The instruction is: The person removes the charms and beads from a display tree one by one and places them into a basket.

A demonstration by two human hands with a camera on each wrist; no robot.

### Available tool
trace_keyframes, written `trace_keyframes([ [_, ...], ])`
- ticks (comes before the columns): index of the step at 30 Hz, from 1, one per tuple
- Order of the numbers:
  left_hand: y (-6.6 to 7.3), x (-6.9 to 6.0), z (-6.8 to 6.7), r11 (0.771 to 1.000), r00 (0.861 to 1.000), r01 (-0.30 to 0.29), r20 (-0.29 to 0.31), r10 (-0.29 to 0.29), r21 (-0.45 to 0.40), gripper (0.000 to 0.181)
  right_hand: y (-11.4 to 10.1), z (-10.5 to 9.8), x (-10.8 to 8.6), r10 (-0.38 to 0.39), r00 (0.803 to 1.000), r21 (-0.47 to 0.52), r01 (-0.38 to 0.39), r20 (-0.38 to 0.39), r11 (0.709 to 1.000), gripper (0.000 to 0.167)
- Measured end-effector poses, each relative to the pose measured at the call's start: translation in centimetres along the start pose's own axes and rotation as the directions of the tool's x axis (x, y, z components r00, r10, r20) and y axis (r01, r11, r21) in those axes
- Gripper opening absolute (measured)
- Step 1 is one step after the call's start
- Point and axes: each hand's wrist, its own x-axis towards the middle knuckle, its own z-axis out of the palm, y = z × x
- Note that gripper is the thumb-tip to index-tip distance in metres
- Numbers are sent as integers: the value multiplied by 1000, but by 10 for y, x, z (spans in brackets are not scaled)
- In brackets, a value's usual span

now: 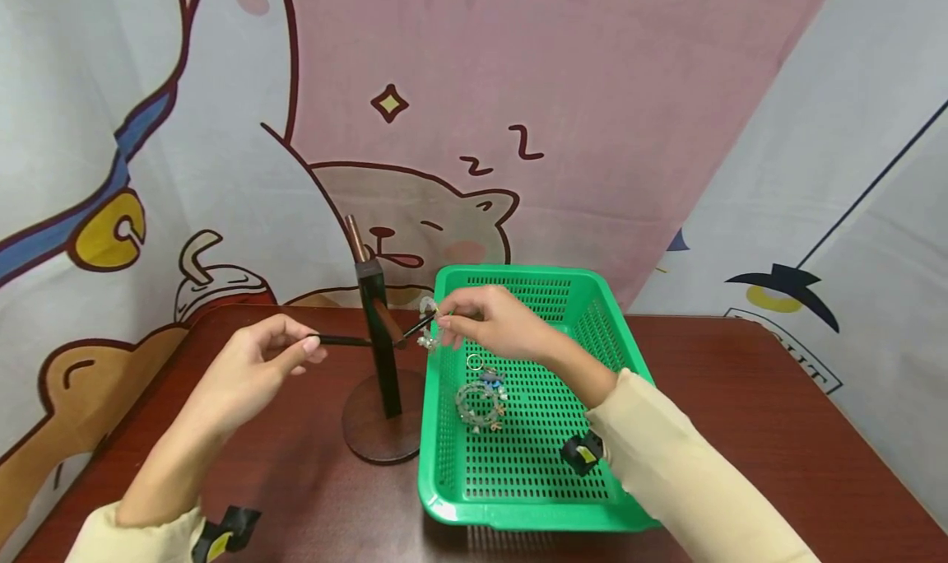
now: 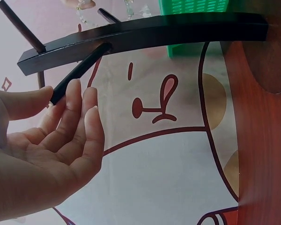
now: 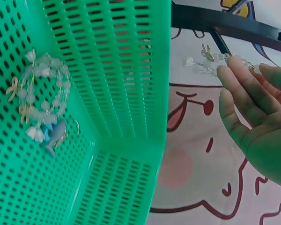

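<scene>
A dark wooden stand (image 1: 381, 332) with a round base and several pegs stands on the table, left of the basket. My left hand (image 1: 240, 374) pinches the tip of its left peg (image 2: 79, 75) between thumb and finger, the other fingers loosely bent. My right hand (image 1: 507, 326) pinches a clear beaded bracelet (image 1: 427, 342) at the end of the opposite peg. White flower and bow charms hang from this bracelet (image 3: 196, 62) in the right wrist view. Whether the peg passes through its loop is unclear.
A green perforated basket (image 1: 533, 515) stands right of the stand, under my right forearm. Inside lie more beaded bracelets (image 1: 477, 407), a blue-grey dolphin charm (image 3: 57, 133) and a thin ring (image 1: 475, 362). A cartoon-printed cloth (image 1: 592, 135) hangs behind the brown table (image 1: 711, 431).
</scene>
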Motion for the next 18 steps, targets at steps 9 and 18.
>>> trace_keyframes([
  [9,-1,0,0,1000,1000,-7,6,7,-18,19,8,-17,-11,31,999,3,-31,-45,1000,13],
  [18,-2,0,1,1000,1000,-22,1,22,-19,17,21,-26,-24,92,992,6,-91,-85,996,12],
])
